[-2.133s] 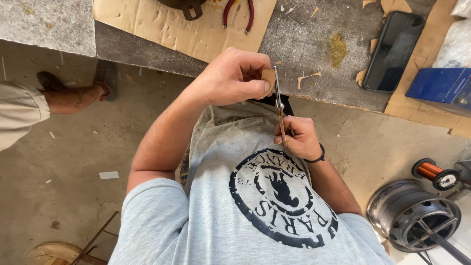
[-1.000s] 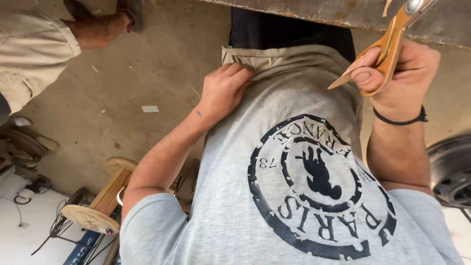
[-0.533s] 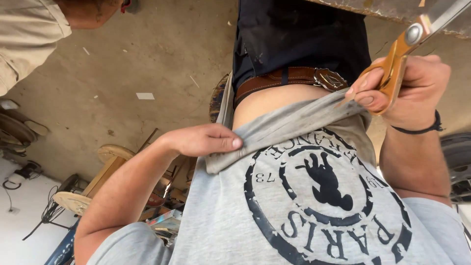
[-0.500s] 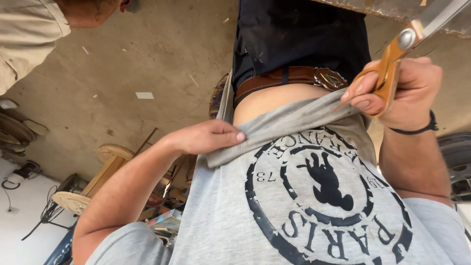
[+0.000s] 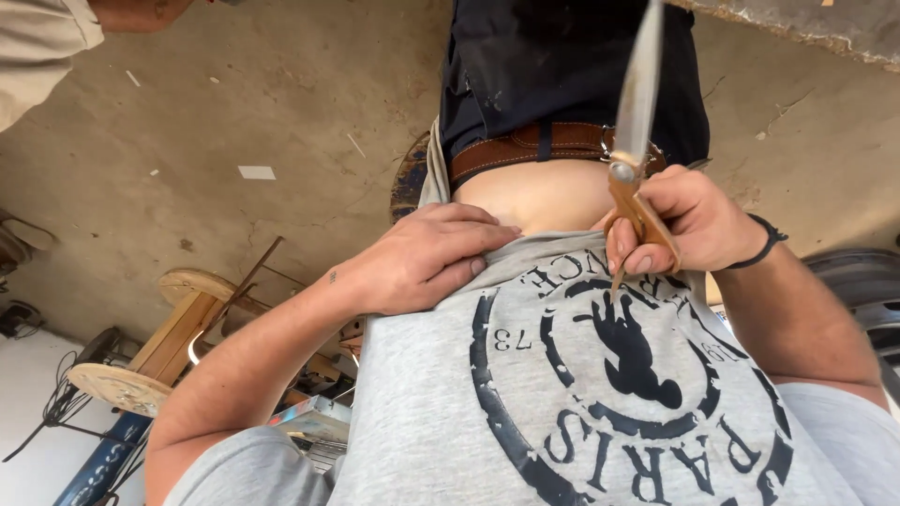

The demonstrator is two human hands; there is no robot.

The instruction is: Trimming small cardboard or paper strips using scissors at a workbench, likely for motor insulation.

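Scissors (image 5: 636,141) stand near-vertical in my right hand (image 5: 689,225), blades pointing up past the brown belt (image 5: 534,150), orange handles down, fingers curled tight round them. My left hand (image 5: 422,258) pinches the grey shirt hem (image 5: 525,253), lifting it off my belly.

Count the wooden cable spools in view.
1. The wooden spool lies tipped on the floor at lower left, beside the left hand forearm. Others may be hidden behind the grey shirt.

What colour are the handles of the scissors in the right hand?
Orange, seen in the head view: the scissors in the right hand.
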